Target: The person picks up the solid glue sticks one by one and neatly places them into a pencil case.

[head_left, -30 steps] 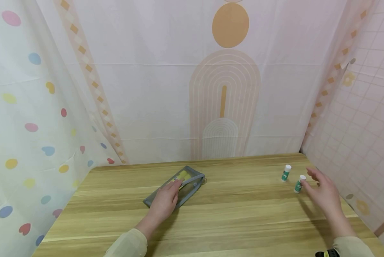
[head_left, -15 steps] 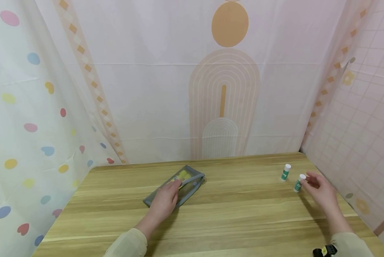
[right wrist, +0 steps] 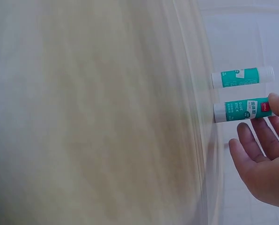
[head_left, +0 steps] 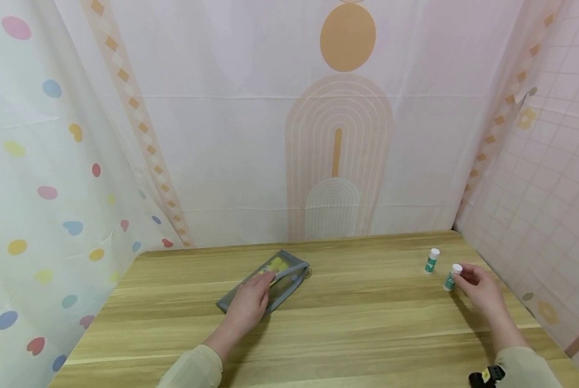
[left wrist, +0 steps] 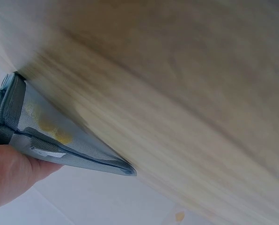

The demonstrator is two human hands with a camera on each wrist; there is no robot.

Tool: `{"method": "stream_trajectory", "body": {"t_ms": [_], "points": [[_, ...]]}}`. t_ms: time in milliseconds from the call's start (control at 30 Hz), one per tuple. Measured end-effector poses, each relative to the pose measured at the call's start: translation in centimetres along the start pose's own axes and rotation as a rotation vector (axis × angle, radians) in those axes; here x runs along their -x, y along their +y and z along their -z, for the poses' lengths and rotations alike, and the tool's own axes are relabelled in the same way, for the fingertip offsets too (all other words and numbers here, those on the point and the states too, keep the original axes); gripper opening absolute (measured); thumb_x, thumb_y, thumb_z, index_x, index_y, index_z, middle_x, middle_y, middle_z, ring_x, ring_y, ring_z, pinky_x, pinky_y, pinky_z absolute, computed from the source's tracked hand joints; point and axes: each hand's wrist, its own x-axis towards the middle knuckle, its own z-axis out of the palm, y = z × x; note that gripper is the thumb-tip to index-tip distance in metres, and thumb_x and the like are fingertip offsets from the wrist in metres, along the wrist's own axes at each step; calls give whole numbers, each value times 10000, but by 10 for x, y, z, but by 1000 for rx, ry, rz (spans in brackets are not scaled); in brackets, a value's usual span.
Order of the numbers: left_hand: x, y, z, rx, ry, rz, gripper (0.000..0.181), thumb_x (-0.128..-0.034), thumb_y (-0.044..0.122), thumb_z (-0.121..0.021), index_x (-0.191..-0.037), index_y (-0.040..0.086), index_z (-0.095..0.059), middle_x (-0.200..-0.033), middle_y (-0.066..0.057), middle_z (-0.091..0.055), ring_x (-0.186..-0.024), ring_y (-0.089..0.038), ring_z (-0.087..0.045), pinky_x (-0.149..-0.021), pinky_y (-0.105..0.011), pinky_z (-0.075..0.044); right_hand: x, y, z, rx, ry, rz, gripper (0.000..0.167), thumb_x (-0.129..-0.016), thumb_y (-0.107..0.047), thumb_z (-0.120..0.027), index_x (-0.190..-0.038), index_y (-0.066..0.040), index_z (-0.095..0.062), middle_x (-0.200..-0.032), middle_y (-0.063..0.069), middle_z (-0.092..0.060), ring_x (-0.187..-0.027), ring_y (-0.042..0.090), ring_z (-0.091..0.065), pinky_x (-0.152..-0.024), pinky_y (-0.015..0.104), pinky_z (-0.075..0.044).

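Observation:
In the head view my left hand (head_left: 248, 303) lies over a grey mesh zip pencil case (head_left: 284, 296) and grips its near, gaping edge. Yellow items (head_left: 277, 265) show through the mesh. The left wrist view has the pencil case (left wrist: 60, 136) standing up from the table, with fingers on its far side. Over at the right, my right hand (head_left: 483, 290) pinches the white-capped top of a green glue stick (head_left: 450, 280), which is upright. Thumb and fingertips are around the glue stick (right wrist: 245, 110) in the right wrist view. A second glue stick (head_left: 432, 261) stands just behind it, apart from the hand.
The wooden table (head_left: 357, 328) ends at a patterned curtain (head_left: 241, 161) at the back. More curtain hangs along the left side, and a gridded pink one (head_left: 551, 205) borders the right, close to my right hand. A black wrist device (head_left: 487, 376) sits by the right sleeve.
My right hand has moved slightly left, and its spread fingers have closed onto the nearer glue stick. The left hand and pencil case stay as they were.

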Motion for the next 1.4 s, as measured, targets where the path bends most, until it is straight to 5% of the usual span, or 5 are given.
{"method": "stream_trajectory", "body": {"t_ms": [333,467,733,1000,1400], "points": [[1,-1,0,11,28,-21,410,-929,-6,-628,-1337,19,-592,-1294,-212,-611,-1172,-402,-590,-879,-696,-455,1,-3,-1,-23,-34,-66,493,-1030,-231,-528,-1317,162,-451,-1257,370,-514,-1112,414,-511,-695,105,-390],[1,-1,0,17,31,-23,416,-925,-12,-632,-1337,14,-590,-1290,-214,-612,-1172,-402,-590,-883,-692,-455,3,-3,0,-47,-44,-96,525,-1039,-287,-506,-1335,142,-442,-1284,356,-500,-1114,366,-507,-713,124,-400],[0,-1,-1,7,15,-7,409,-943,4,-622,-1350,17,-580,-1302,-207,-608,-1188,-391,-583,-899,-686,-451,4,-1,-2,-154,-41,-92,516,-1037,-226,-507,-1337,183,-418,-1240,367,-504,-797,-148,-447,-685,118,-505],[-1,-1,-2,0,20,-12,397,-946,-1,-617,-1342,10,-584,-1295,-211,-611,-1180,-389,-589,-893,-676,-461,4,-3,-4,-279,-72,-106,495,-1043,-152,-483,-1358,210,-360,-1205,338,-498,-776,-104,-535,-732,203,-565],[-2,0,-3,-4,32,-27,397,-937,-9,-625,-1332,5,-588,-1282,-211,-618,-1170,-387,-596,-890,-661,-472,4,-16,-14,-435,-134,-121,504,-1035,-100,-505,-1372,221,-314,-998,-4,-553,-807,-64,-571,-764,230,-571]]}}
